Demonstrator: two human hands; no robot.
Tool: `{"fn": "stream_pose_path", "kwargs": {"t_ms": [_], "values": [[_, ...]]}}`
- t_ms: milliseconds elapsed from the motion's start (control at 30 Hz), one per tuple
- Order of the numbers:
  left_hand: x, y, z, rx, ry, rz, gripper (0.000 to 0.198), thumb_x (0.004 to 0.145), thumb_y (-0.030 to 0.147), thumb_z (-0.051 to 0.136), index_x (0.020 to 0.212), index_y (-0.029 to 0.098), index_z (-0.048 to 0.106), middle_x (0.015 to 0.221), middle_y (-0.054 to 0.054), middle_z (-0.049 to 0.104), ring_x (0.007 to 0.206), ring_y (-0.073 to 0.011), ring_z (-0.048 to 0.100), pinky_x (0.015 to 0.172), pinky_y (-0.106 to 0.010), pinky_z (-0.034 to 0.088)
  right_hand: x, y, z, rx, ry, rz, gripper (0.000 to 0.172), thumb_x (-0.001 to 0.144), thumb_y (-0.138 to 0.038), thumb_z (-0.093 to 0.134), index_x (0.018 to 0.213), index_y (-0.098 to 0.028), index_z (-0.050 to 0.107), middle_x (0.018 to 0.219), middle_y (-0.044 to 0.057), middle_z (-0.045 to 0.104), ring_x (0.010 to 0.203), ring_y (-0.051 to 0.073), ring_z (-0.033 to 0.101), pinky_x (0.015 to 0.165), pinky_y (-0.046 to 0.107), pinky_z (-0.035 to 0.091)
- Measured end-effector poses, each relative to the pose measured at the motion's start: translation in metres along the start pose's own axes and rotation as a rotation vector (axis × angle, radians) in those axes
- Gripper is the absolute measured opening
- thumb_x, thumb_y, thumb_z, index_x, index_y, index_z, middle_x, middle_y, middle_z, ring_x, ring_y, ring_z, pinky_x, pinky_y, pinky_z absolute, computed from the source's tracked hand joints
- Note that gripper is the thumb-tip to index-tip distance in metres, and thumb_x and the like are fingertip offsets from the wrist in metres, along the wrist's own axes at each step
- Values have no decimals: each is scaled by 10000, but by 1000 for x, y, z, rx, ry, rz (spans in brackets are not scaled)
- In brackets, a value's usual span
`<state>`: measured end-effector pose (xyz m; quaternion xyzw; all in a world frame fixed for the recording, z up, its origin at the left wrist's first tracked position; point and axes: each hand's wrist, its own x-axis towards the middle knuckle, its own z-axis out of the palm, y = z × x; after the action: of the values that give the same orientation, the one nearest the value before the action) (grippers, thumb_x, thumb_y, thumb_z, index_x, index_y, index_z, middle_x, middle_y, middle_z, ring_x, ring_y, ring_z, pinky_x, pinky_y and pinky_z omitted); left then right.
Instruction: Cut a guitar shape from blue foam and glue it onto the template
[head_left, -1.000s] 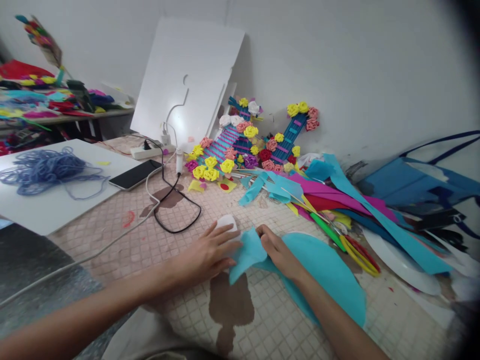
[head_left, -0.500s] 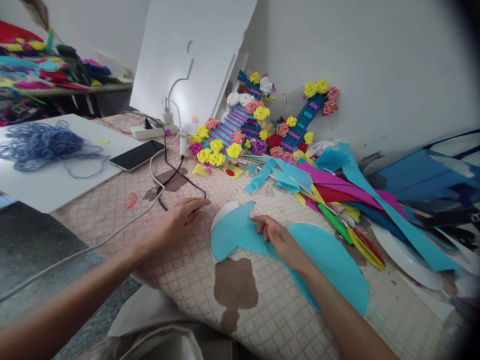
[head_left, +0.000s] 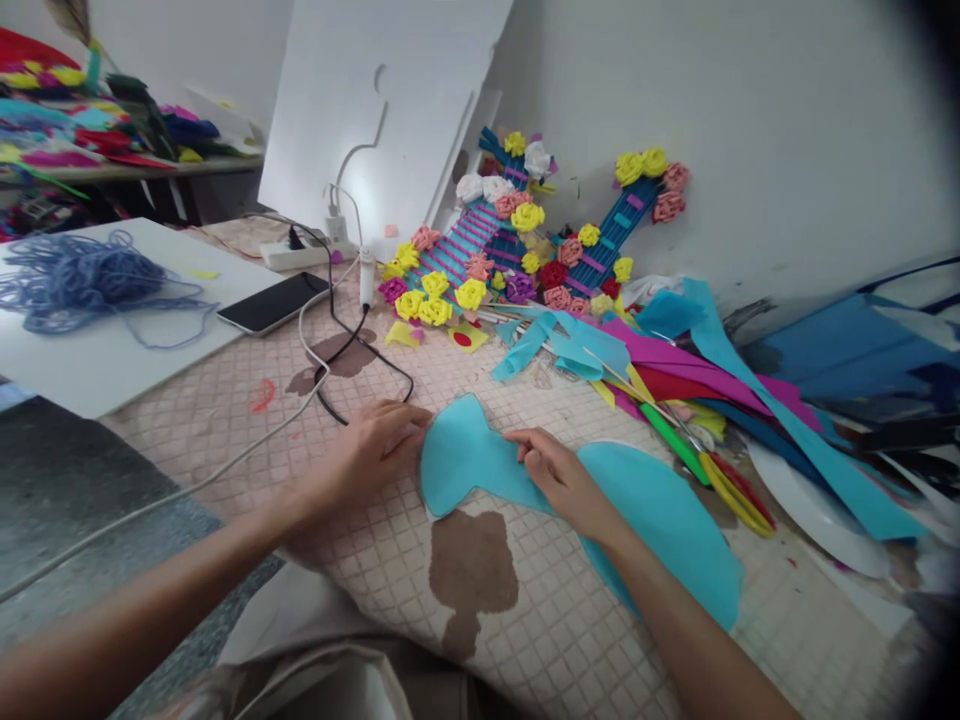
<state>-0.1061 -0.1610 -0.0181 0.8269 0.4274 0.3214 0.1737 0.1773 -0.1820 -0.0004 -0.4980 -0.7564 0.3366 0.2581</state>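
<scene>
A turquoise paper cutout lies flat on the tablecloth, with a rounded, pointed left end, a narrow neck and a large round right part. A thin white edge of backing shows beneath it. At its left rim is my left hand, thumb and fingertips closed in on the edge, slightly blurred. My right hand rests on the neck, its fingers curled and index and thumb tips close together on the paper. My right hand and forearm hide part of the cutout's middle.
Behind lie paper flowers on woven pieces, turquoise strips, and scissors with yellow and red handles. To the left are a phone, cables, a power strip and blue yarn on a white board.
The turquoise paper at the left end has spread over the white backing that showed before. My left hand has moved right to the cutout's rim. My right hand stays at the neck.
</scene>
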Motion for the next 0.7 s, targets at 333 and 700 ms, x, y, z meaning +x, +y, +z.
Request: {"fn": "stream_pose_path", "kwargs": {"t_ms": [333,700], "values": [[0,8,13,13,99,-24,159,843,124,517,979,204,531,1028,-62,619,1097,-245,553,929,-430,455,0,-1,0,-1,-6,-6,442,963,-551,327,1146,-233,574,904,51,544,738,187,524,619,312,424],[-14,48,8,-78,-372,535,321,975,110,378,1283,149,460,1329,-123,586,1284,-182,497,1157,-418,294,1,4,0,-20,8,-68,410,967,-518,364,1157,-210,558,1111,103,600,1074,258,552,918,388,442]]}}
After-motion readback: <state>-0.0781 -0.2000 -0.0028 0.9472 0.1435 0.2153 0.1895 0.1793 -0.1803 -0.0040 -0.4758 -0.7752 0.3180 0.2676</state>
